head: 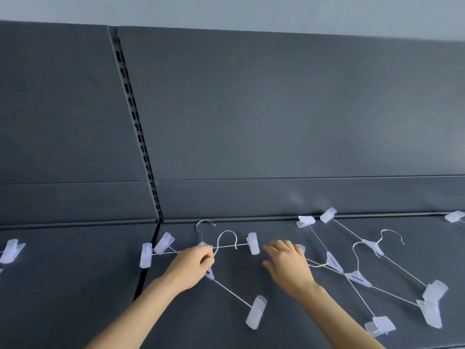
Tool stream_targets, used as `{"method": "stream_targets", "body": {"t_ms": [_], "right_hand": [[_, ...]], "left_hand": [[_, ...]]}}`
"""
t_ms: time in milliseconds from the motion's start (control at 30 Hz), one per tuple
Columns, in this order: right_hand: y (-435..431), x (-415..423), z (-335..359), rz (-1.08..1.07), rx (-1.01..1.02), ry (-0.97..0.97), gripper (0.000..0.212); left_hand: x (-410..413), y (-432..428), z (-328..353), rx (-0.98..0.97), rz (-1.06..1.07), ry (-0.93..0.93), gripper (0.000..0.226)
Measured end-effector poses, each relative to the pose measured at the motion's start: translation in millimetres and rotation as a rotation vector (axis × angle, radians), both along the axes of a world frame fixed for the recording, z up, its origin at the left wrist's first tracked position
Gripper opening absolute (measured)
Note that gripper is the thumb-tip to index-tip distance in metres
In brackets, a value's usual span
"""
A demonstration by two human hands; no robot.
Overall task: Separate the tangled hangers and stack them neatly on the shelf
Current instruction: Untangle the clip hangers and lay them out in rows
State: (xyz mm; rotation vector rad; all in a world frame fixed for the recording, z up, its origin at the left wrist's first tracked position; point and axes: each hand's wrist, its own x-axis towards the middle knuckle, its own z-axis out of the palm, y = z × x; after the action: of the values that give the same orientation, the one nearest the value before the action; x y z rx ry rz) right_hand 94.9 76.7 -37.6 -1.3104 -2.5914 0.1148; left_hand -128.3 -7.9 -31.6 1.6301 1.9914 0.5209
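Thin wire hangers with pale translucent clips lie on a dark grey shelf (pixel 251 331). My left hand (pixel 192 267) pinches the neck of a hanger (pixel 227 239) whose hook arches just right of my fingers. A second hanger (pixel 232 294) crosses under that hand, one clip (pixel 256 312) lying toward me. My right hand (pixel 286 264) hovers with relaxed, spread fingers over the left end of a tangled group of hangers (pixel 357 275) that spreads to the right.
The shelf's dark back panel (pixel 276 117) rises behind, with a slotted upright post (pixel 137 122) at left. Another clip (pixel 10 250) lies on the neighbouring shelf section at far left. One more clip (pixel 454 216) sits at the far right edge.
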Motion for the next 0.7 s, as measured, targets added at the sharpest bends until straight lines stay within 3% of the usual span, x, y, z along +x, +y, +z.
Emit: {"method": "stream_targets", "body": {"t_ms": [100, 233, 400, 467, 600, 700], "right_hand": [[3, -23, -2, 0.063, 0.021, -0.078, 0.052], [13, -41, -4, 0.067, -0.124, -0.090, 0.053], [25, -47, 2, 0.040, -0.167, -0.080, 0.065], [28, -51, 2, 0.104, -0.196, -0.162, 0.056], [28, -52, 1, 0.145, -0.167, -0.148, 0.021], [24, -45, -4, 0.145, -0.227, -0.017, 0.015]], "left_hand": [[-2, -5, -5, -0.005, 0.013, -0.062, 0.026], [1, -10, -4, -0.032, 0.015, -0.037, 0.024], [4, -17, -3, -0.057, 0.029, 0.009, 0.027], [7, -20, -2, -0.055, 0.043, 0.025, 0.029], [12, -25, 1, -0.037, 0.070, 0.024, 0.030], [17, -27, 0, -0.035, 0.081, 0.027, 0.030]]}}
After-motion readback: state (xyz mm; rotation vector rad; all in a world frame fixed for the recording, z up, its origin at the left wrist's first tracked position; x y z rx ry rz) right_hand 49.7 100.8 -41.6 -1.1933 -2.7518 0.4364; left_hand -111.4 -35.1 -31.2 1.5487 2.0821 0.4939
